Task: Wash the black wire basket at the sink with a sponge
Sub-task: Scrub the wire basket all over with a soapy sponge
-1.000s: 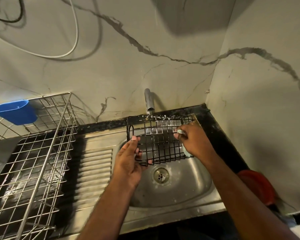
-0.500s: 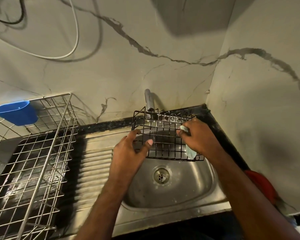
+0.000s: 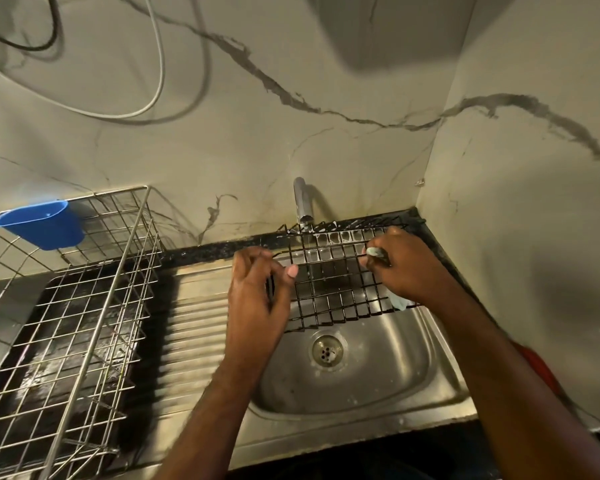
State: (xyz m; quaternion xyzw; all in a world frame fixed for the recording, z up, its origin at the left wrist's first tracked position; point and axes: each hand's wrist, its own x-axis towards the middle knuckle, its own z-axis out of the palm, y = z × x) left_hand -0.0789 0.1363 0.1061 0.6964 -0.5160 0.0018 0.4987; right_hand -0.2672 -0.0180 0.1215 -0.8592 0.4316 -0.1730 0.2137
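Observation:
The black wire basket [image 3: 336, 289] hangs over the steel sink [image 3: 378, 368], right under the tap [image 3: 302, 206]. Soap suds cling to its far rim. My left hand [image 3: 257, 299] grips the basket's left end, thumb on the wires. My right hand [image 3: 406, 268] holds a pale blue-green sponge [image 3: 397, 301] against the basket's right side; most of the sponge is hidden under my fingers.
A metal dish rack [image 3: 66, 323] with a blue plastic cup [image 3: 42, 223] hooked on it stands left of the ribbed drainboard [image 3: 194, 323]. Marble walls close in behind and on the right. A red object [image 3: 541, 368] lies at the right, behind my forearm.
I have turned the basket and shifted it a little; my left hand re-gripped its left end, while my right hand with the sponge stayed on the right side.

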